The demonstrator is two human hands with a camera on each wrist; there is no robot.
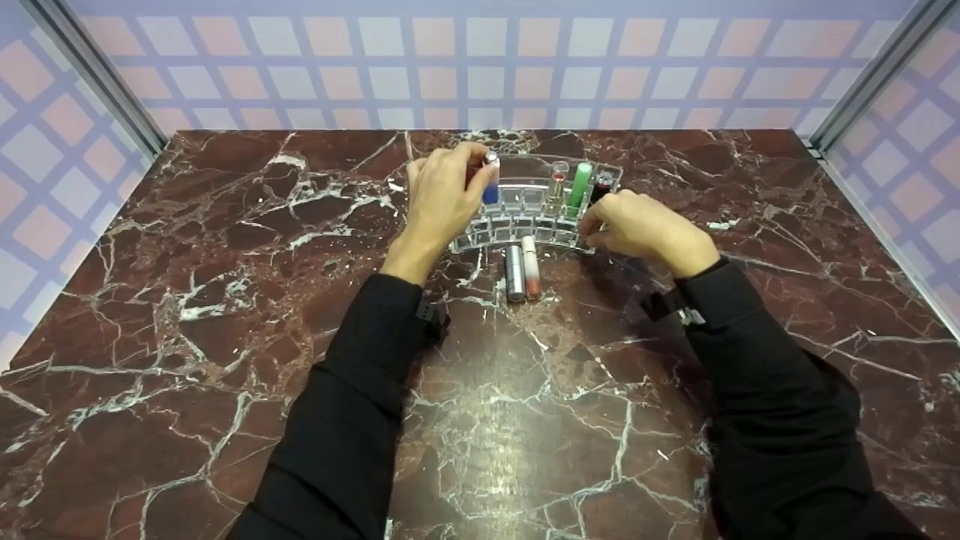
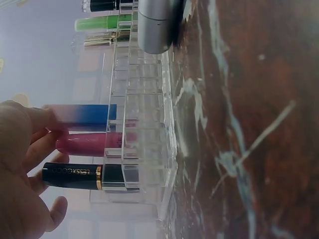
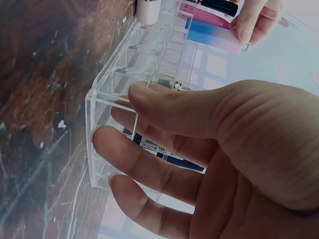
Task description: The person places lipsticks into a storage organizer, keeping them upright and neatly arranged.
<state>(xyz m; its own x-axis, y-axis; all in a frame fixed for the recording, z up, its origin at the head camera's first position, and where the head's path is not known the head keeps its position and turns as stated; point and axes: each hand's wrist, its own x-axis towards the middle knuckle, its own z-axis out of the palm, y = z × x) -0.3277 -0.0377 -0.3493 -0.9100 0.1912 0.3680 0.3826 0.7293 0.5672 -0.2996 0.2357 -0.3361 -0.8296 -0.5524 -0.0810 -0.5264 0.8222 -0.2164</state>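
A clear stepped lipstick organizer (image 1: 517, 238) stands toward the back of the table. My left hand (image 1: 444, 184) pinches the pale upper end of a pink-and-blue lip gloss tube (image 2: 82, 115), whose blue end sits in a back-row slot at the left. Beside it, in the left wrist view, stand a pink tube (image 2: 82, 144) and a black lipstick with a gold band (image 2: 72, 176). At the organizer's right end, my right hand (image 1: 645, 225) holds the clear corner between thumb and bent fingers. A dark tube (image 1: 602, 185) stands behind those fingers, partly hidden.
A green tube (image 1: 580, 184) and a gold lipstick with a clear cap (image 1: 557, 187) stand in the back row at the right. In front of the organizer lie a silver tube (image 1: 514, 274) and a white-and-red tube (image 1: 531, 274). Patterned panels (image 1: 487, 67) border the marbled table (image 1: 300, 420).
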